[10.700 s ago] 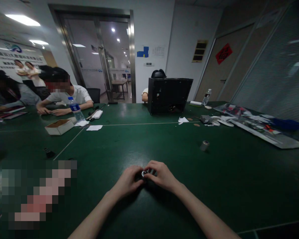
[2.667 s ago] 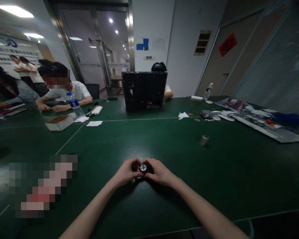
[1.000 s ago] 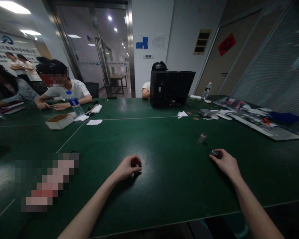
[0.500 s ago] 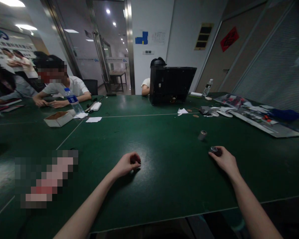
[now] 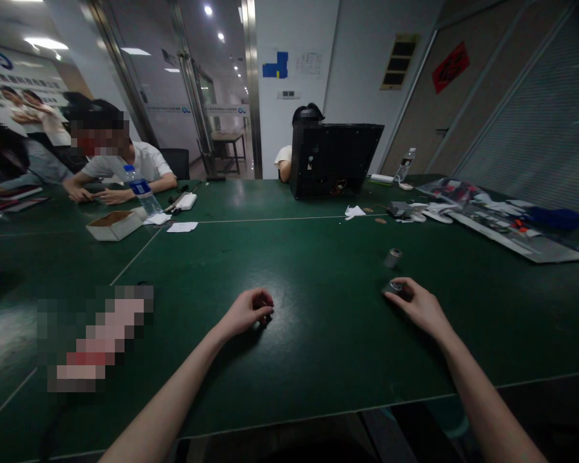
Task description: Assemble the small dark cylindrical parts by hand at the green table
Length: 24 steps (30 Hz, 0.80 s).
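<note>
Near the green tabletop's (image 5: 309, 360) front edge, the left hand (image 5: 247, 311) curls its fingers, contents unclear, while rightward the nearer right hand (image 5: 421, 306) pinches a small dark round piece (image 5: 394, 287), the upright grey cylinder (image 5: 393, 258) just beyond toward the far edge.

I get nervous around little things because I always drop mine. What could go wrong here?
The right hand has a small dark round part at its fingertips, so the part might slip out onto the green table. The hand is also near the small grey cylinder, just beyond it. A bump could tip the cylinder over, and its round shape might let it roll.
</note>
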{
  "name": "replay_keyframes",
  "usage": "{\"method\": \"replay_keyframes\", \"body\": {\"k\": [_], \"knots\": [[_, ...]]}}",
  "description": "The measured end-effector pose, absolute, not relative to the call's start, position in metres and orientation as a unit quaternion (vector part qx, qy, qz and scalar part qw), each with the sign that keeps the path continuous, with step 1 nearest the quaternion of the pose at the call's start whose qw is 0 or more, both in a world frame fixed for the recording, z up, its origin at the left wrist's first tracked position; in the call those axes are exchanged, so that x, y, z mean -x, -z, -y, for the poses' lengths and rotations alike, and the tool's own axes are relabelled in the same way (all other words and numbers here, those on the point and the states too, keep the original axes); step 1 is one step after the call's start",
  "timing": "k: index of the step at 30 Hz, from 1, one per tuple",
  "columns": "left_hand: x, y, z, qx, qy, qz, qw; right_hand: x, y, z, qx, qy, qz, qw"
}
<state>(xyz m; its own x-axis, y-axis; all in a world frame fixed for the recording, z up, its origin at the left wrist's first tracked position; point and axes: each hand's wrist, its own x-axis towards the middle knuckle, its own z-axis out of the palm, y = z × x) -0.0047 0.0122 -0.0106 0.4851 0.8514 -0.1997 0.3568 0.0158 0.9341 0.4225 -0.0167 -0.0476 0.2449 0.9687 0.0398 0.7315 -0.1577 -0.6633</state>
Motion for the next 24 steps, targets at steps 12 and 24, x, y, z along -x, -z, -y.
{"method": "replay_keyframes", "body": {"k": [12, 24], "knots": [[-0.021, 0.017, 0.009, -0.782, -0.252, -0.378, 0.427, -0.217, 0.023, 0.028, 0.451, -0.374, 0.751, 0.304], [0.004, -0.002, 0.001, -0.818, -0.200, -0.405, 0.355, -0.200, 0.031, 0.008, 0.411, -0.440, 0.738, 0.305]]}}
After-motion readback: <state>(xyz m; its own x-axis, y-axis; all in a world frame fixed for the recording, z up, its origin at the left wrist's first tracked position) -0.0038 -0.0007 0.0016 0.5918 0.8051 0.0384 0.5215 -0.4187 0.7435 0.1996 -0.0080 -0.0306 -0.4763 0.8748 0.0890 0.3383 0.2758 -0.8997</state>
